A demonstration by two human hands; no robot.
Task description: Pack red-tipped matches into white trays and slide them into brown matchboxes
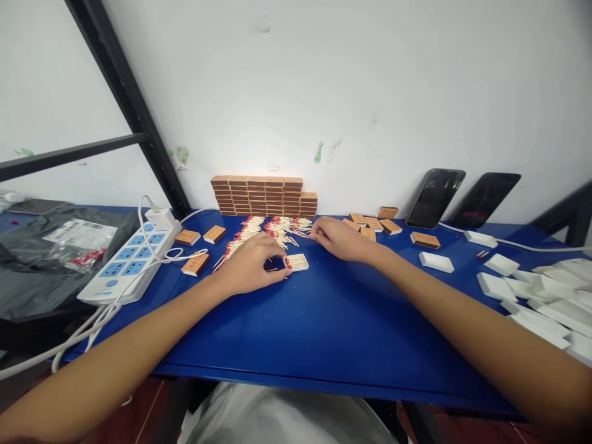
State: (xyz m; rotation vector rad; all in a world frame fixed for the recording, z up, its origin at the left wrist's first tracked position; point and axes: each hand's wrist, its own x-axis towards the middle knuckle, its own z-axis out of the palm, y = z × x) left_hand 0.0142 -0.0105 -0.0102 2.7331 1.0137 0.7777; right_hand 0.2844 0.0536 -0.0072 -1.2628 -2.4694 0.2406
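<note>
A small white matchbox tray (303, 266) with red-headed matches lying in it rests on the blue table. My left hand (252, 262) curves around the tray's left end, thumb and fingertips gripping it. Loose matches (247, 233) lie in heaps behind and beside that hand. To the right of another heap of matches (303, 224), my right hand (340, 238) is closed with its fingertips pinched together. Whatever the right fingertips hold, if anything, is hidden.
Stacked matchboxes (256, 196) stand against the wall. Loose matchboxes (391, 227) lie right and left. White trays (546, 296) pile up at the right, near two leaning phones (435, 197). A power strip (132, 259) with cables and a grey plastic bag (41, 265) occupy the left.
</note>
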